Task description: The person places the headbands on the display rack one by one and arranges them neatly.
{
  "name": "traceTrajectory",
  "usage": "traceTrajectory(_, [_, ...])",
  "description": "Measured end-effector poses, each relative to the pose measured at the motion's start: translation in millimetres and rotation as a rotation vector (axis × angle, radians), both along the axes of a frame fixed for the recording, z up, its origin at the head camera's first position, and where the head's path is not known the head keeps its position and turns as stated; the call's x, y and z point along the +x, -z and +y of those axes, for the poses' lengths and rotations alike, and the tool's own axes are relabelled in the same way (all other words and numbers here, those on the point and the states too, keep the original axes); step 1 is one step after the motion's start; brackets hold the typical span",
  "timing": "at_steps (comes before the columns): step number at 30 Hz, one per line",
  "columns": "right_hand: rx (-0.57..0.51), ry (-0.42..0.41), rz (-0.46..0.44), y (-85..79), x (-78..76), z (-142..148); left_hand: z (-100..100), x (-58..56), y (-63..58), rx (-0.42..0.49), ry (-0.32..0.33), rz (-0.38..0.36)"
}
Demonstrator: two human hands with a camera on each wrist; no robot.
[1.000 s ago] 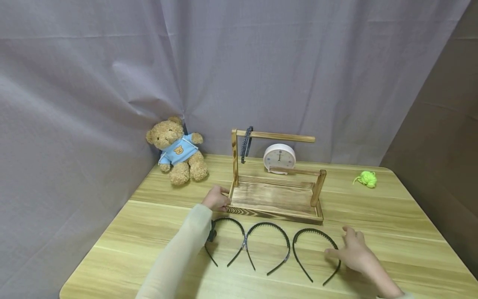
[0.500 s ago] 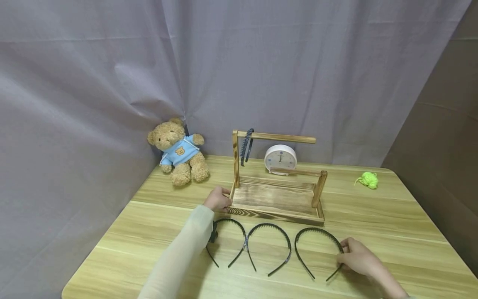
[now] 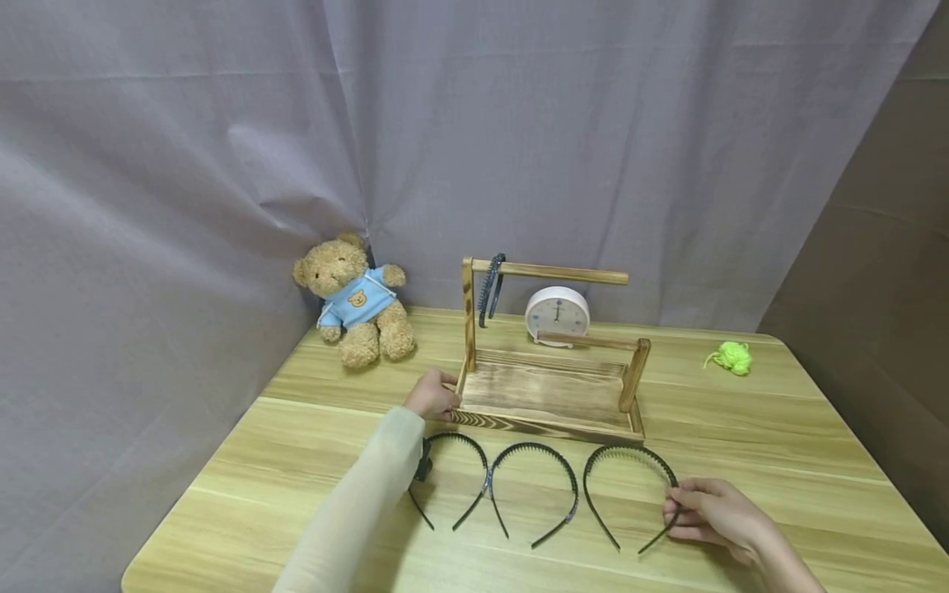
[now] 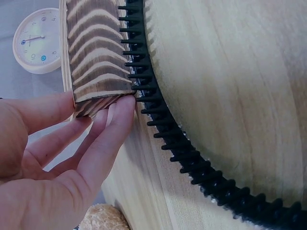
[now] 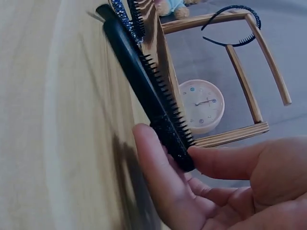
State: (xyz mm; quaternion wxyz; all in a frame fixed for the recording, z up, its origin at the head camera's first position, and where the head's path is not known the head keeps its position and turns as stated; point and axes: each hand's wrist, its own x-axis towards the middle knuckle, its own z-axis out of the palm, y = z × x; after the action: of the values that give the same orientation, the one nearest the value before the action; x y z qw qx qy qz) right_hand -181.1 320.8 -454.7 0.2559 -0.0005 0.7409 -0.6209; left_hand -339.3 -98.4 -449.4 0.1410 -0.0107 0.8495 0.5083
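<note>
My right hand pinches the right side of a black toothed headband between thumb and fingers. In the right wrist view this held headband is seen edge-on, tilted above the table. With thumb and fingers, my left hand grips the front left corner of a wooden rack. The left wrist view shows that hand around the tray's striped corner. Two other headbands, a left one and a middle one, lie side by side before the rack. A dark headband hangs on the rack's upper bar.
A white round clock stands behind the rack's lower bar. At the back left sits a teddy bear in a blue top. Bright green yarn lies at the far right. Grey curtains enclose the wooden table.
My right hand has closed on the right headband and tilted it up off the table somewhat. The left hand stays on the rack's corner.
</note>
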Motion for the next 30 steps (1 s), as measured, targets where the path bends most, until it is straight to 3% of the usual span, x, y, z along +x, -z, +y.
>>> traceTrajectory(5, [0.001,0.042,0.028,1.8,4.0,-3.9,0.3,-0.9,-0.2,0.000,0.005,0.008])
traceTrajectory(14, [-0.014,0.134,0.177,-0.1,6.1,-17.1,0.4,-1.4,-1.6,-0.010,0.003,0.013])
traceTrajectory(20, [-0.027,0.253,0.251,-2.0,7.7,-25.6,0.0,-2.6,1.2,-0.012,0.008,0.013])
traceTrajectory(30, [-0.179,0.351,0.364,-11.1,7.7,-31.5,0.6,-1.7,1.2,-0.014,0.006,0.008])
